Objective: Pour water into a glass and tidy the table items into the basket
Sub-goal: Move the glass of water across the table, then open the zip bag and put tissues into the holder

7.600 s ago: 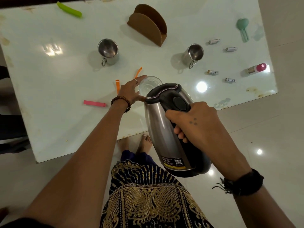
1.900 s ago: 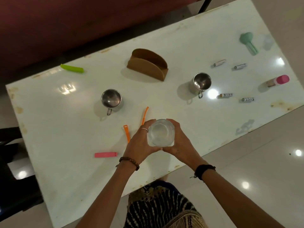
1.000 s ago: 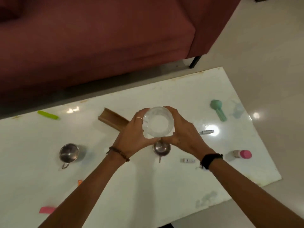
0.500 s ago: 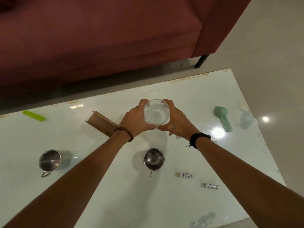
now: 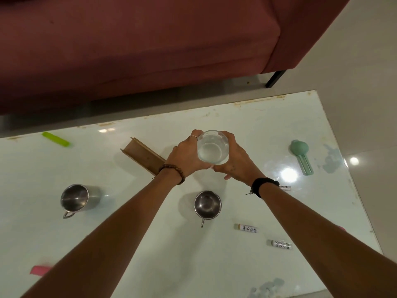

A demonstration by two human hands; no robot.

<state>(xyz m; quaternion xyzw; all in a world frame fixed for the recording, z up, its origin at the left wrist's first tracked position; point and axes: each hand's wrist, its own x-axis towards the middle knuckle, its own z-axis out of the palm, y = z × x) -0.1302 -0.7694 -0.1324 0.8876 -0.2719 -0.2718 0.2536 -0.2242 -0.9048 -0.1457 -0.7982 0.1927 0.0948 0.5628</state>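
Fingers of the left hand and of the right hand curl closed around opposite sides of the glass, which is held upright and holds clear water in its lower part.

Head view. Half a second earlier the glass was in the same two-handed grip at much the same spot over the far middle of the bench; two seconds earlier it sat near the front edge. It has thus been carried forward across the bench, past the nearer steel cup, and now sits just right of the brown wooden holder. Whether its base touches the bench cannot be told, since the hands hide it.

With water in the glass, the pouring step appears complete, and the glass is probably being set down out of the way. Tidying seems not yet begun: the green stick, the mint tool, the batteries, the pink piece and the second steel cup lie loose. No basket can be identified with certainty.
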